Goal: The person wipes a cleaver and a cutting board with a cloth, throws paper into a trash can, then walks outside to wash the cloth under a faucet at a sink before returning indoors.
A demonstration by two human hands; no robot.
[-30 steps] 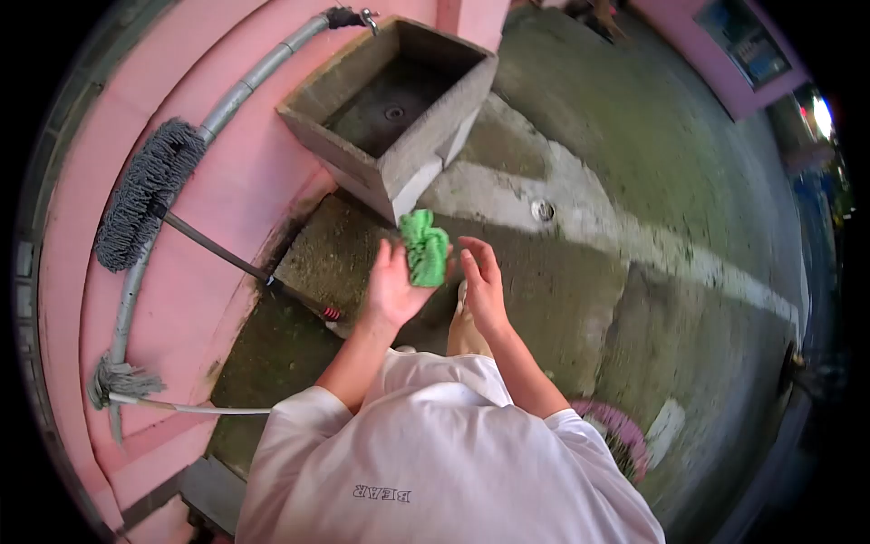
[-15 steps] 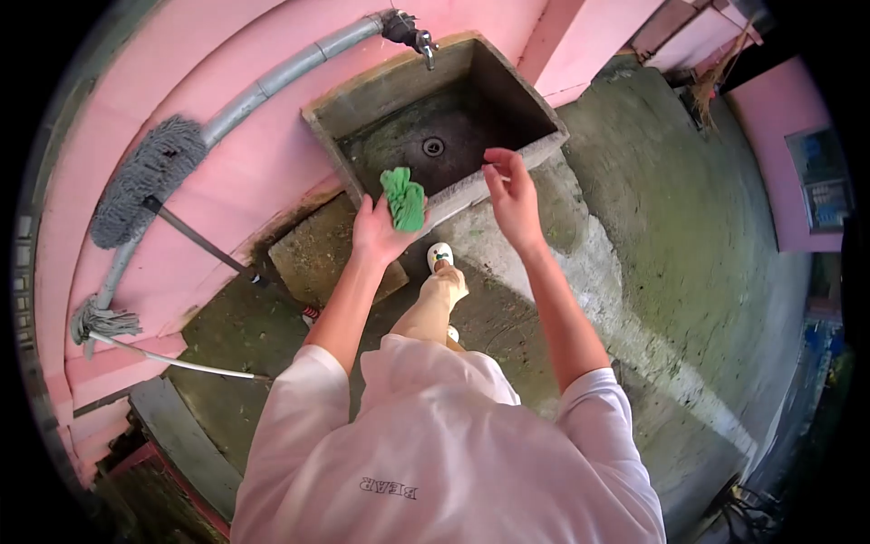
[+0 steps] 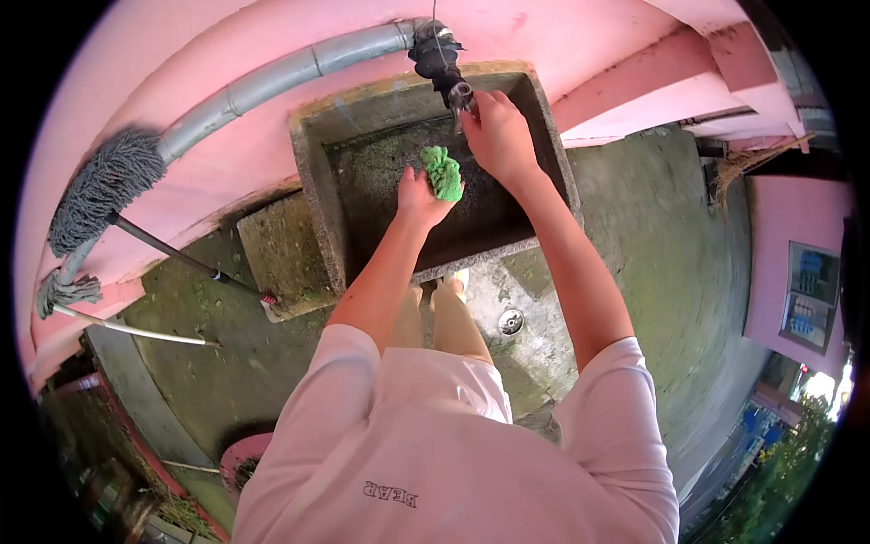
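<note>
A crumpled green cloth (image 3: 442, 174) is held in my left hand (image 3: 422, 199) over the concrete sink (image 3: 313, 195), its thumb up at one side and most of the fingers hidden beneath. My right hand (image 3: 500, 136) reaches across the sink to the metal tap (image 3: 460, 98), with bent fingers closed at its side. The tap's spout hangs just above and beyond the cloth. Part of the tap's handle is hidden by my fingers. Whether water runs from the spout I cannot make out.
A grey pipe (image 3: 272, 86) runs along the pink wall to the tap. On the left hang a fluffy grey mop (image 3: 107, 186) and a string mop (image 3: 68, 290). A stone slab (image 3: 283, 249) lies beside the sink, and a round metal drain (image 3: 510, 322) is in the floor.
I have come closer to the sink. My left hand has carried the green cloth from the sink's front edge to over the basin. My right hand has moved forward from mid-air onto the tap.
</note>
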